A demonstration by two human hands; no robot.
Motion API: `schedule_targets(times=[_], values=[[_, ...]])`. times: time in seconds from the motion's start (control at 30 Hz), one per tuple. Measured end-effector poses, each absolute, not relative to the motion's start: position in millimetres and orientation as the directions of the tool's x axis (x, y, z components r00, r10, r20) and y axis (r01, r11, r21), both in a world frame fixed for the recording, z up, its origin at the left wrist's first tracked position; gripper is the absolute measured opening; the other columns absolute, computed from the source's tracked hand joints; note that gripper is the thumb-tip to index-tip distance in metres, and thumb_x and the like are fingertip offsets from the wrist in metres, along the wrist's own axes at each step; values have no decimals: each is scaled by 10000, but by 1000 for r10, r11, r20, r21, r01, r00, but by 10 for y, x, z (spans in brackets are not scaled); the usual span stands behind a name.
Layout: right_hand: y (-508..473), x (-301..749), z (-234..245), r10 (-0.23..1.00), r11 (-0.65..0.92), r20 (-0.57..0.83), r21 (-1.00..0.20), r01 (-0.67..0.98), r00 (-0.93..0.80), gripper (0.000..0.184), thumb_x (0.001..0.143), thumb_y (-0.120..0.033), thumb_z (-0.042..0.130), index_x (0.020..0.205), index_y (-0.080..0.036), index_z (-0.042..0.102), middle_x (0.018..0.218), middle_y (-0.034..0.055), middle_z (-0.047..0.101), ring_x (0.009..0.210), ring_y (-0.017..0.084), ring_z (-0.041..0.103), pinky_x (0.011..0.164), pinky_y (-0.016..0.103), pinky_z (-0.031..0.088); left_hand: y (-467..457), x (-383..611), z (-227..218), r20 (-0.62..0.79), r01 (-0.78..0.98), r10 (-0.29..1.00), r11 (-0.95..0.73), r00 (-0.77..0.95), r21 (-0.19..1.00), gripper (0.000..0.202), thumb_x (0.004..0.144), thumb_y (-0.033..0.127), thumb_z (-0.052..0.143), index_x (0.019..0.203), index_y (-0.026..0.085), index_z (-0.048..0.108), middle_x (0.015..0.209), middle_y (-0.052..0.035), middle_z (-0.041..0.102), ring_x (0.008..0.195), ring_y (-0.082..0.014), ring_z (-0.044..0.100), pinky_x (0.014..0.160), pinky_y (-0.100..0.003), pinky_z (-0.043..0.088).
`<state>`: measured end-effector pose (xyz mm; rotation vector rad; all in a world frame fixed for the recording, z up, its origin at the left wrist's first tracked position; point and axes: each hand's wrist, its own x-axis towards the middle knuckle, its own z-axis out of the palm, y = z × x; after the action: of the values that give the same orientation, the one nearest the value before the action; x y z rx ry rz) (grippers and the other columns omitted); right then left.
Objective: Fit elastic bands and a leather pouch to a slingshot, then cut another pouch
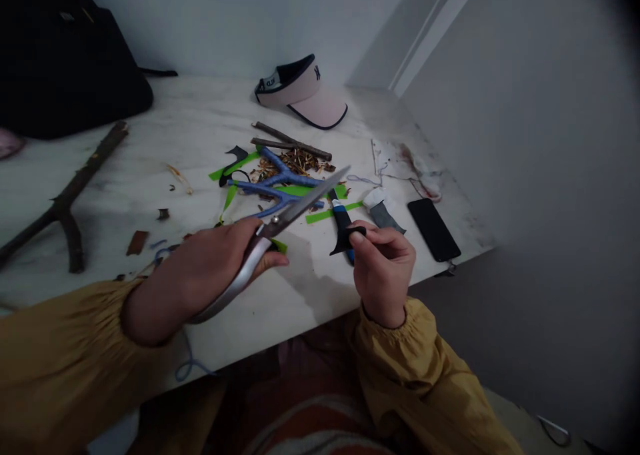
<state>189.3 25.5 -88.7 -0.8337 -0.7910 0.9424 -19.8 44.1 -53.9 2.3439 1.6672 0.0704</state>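
My left hand (200, 265) grips a pair of scissors (307, 201), with the blades pointing up and right over the table; they look closed. In my right hand (384, 265), a small black piece of thin sheet material (342, 244) is pinched between thumb and fingers. Below it lies a utility knife with a blue band (341, 215), partly covered by that piece. Beyond the blades are forked sticks wrapped in blue (284, 169) and strips of green tape (320, 217). A grey and white scrap (385, 213) rests right of the knife.
A pile of wood shavings (300, 163) and bare sticks (290, 141) lie behind the blue forks. A pink visor (320, 105) sits farther back, a phone (434, 229) near the right edge. At left are a forked branch (67, 198) and a black bag (65, 61).
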Motion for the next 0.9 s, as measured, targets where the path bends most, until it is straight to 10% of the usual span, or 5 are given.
schedule_targets(times=[0.47, 0.9], values=[[454, 1750, -914, 981, 162, 81, -838, -522, 173, 227, 633, -111, 788, 779, -251, 687, 752, -72, 729, 701, 50, 682, 657, 135, 534, 1402, -935, -1059, -139, 989, 981, 122, -133, -82, 769, 845, 689, 244, 1092, 41, 576, 956, -291, 668, 928, -426, 646, 724, -447, 472], [595, 1663, -895, 999, -2, -25, -861, -509, 39, 245, 654, -233, 788, 862, -224, 657, 707, -27, 749, 685, 113, 711, 638, 217, 551, 1706, -1315, -1073, -378, 997, 925, 4, -35, -83, 773, 735, 756, 384, 1044, 89, 623, 1051, -272, 663, 953, -388, 640, 730, -396, 475]])
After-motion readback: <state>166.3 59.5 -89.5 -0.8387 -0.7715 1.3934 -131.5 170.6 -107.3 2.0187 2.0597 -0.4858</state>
